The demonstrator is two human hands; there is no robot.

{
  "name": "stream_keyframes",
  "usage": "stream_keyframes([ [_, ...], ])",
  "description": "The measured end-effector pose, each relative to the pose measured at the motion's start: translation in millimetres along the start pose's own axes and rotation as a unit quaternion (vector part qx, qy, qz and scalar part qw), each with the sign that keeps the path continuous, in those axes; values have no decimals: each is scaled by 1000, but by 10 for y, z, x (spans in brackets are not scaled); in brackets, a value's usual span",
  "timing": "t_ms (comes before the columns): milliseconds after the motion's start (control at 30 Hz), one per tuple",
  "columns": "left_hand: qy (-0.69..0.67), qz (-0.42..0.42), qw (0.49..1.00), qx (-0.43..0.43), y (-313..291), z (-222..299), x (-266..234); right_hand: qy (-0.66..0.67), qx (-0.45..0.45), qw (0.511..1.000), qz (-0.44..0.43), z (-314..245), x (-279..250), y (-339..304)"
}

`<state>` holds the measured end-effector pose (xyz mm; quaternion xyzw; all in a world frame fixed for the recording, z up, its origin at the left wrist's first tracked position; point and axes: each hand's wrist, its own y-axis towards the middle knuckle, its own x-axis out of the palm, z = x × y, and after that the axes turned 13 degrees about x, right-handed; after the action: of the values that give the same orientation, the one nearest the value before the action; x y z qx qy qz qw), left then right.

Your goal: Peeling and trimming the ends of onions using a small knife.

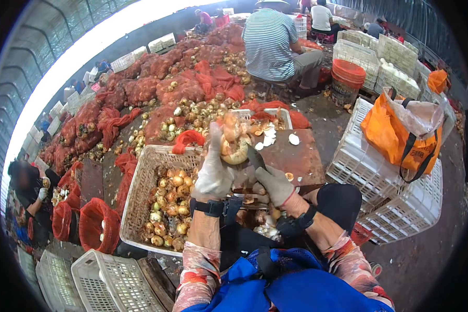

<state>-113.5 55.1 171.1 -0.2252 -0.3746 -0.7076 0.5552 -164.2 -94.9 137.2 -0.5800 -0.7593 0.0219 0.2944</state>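
My left hand [216, 171], in a pale work glove, is closed around an onion [235, 150] with loose brown skin at its top. The onion is slightly blurred. In my gloved right hand [275, 184] is a knife [256, 157]; its dark blade meets or nearly meets the onion's right side. Just beyond both hands lies a brown board [301, 162] with white onion pieces [269, 136] and scraps of skin on it. At my left stands a white plastic crate [135, 203], part full of unpeeled onions [172, 197].
Red mesh sacks [140, 91] and loose onions spread across the far left. Stacked white crates [356, 153] carry an orange bag [395, 132] at right. A person in a striped shirt [270, 44] sits ahead; another person [28, 192] works at far left. Red mesh-lined buckets [100, 223] stand left.
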Motion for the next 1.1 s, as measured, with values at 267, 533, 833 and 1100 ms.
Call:
stream_keyframes([
  [267, 2, 40, 999, -14, -15, 12, -51, -28, 29, 998, -52, 188, -52, 14],
  [533, 59, -8, 998, 9, -148, 103, 55, 20, 51, 995, -88, 66, -31, -54],
  [833, -36, 22, 998, 51, -8, 37, 33, 23, 3, 995, -98, 199, 145, -4],
  [1100, 52, -142, 987, -53, -67, 131, -100, -90, -16, 993, -70, -48, -179, -93],
])
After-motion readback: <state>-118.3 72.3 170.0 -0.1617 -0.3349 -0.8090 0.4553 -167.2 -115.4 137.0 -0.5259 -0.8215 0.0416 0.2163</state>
